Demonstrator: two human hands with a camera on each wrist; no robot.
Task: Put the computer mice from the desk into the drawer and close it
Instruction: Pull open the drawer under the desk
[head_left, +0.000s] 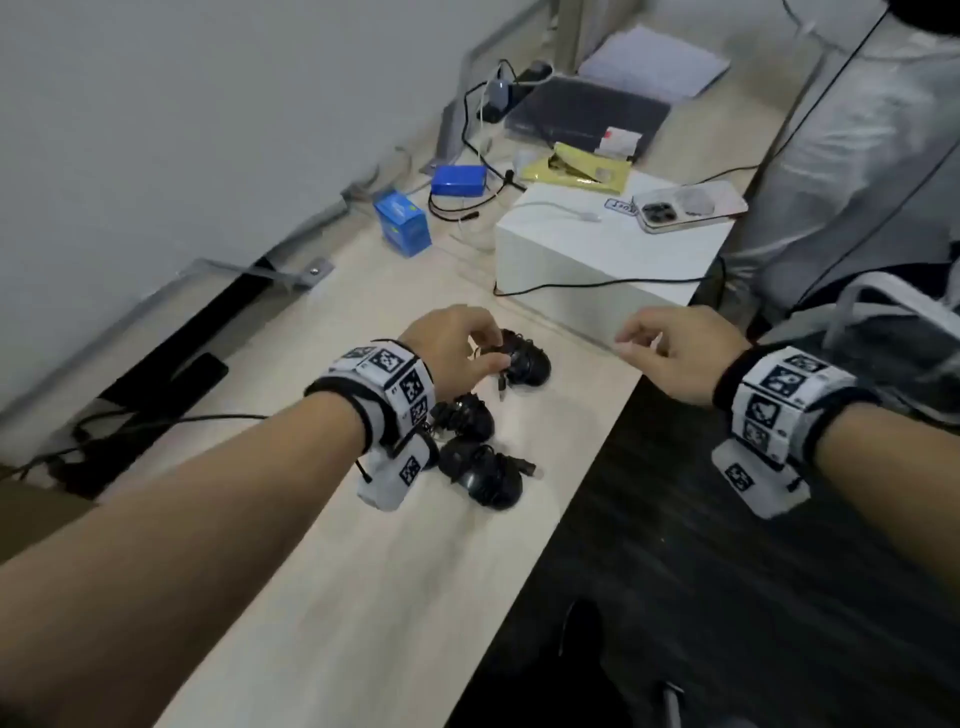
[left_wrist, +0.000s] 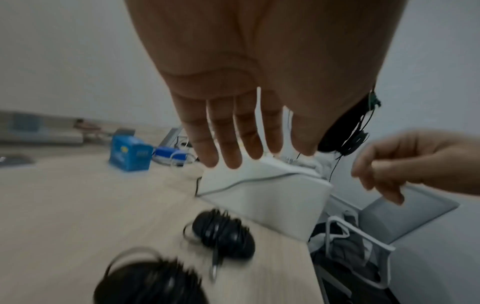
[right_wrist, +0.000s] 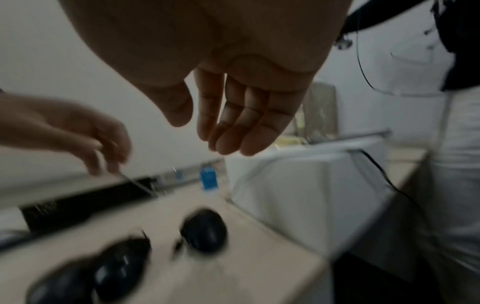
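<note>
Three black computer mice with their cables wound round them lie on the pale wooden desk (head_left: 363, 571) near its right edge: the far mouse (head_left: 530, 364), the middle mouse (head_left: 467, 415) and the near mouse (head_left: 485, 475). My left hand (head_left: 485, 345) hovers over the far mouse (left_wrist: 226, 234) with fingers (left_wrist: 233, 139) loosely extended and nothing in them. My right hand (head_left: 636, 345) hangs at the desk edge to the right of the mice, fingers (right_wrist: 233, 123) relaxed and empty. The far mouse (right_wrist: 205, 230) lies below it. No drawer is in view.
A white box (head_left: 597, 260) stands just beyond the mice with a phone (head_left: 685, 205) on top and a black cable along its front. Blue boxes (head_left: 402, 221), cables and a dark laptop (head_left: 587, 114) lie further back. A person in white (head_left: 857, 156) stands at the right.
</note>
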